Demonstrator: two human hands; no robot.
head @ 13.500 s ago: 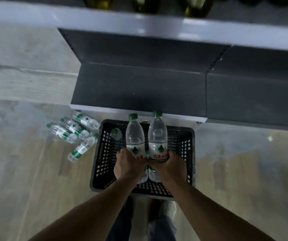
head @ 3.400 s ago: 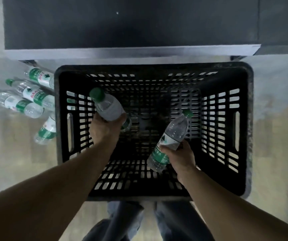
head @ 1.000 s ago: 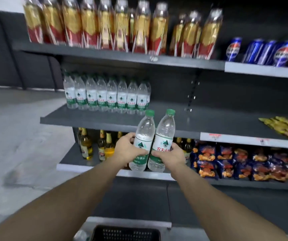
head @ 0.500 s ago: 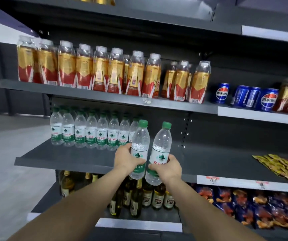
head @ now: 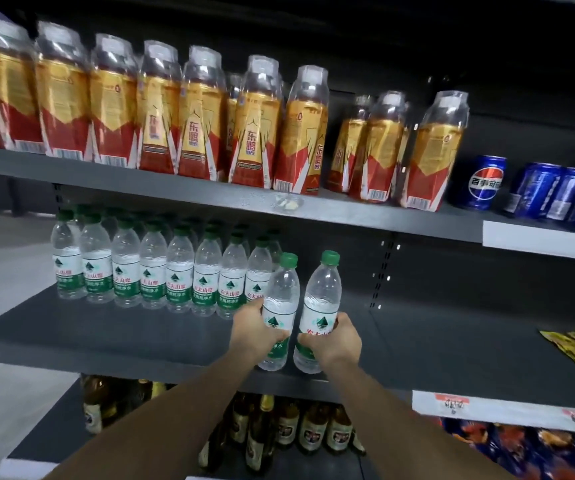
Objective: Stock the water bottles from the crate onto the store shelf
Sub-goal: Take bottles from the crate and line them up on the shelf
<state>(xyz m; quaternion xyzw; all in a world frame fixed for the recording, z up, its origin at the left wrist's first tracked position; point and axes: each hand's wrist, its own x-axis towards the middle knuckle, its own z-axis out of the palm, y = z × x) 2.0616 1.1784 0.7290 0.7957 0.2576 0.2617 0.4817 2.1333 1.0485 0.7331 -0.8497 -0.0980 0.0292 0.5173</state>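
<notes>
Head view: the left hand [head: 252,329] is clamped on one water bottle [head: 279,311], the right hand [head: 335,337] on a second bottle [head: 321,306], both upright over the front edge of the middle shelf [head: 113,336]. Placement is the step in hand. Next they should go toward 11 o'clock, set down touching the stocked row [head: 161,271] at its right end, and only then should each grip loosen.

Two clear green-capped plastic water bottles [head: 281,308] are held, eight stand front-row [head: 161,275] mid-left, four blue cola cans [head: 486,181] upper right.
</notes>
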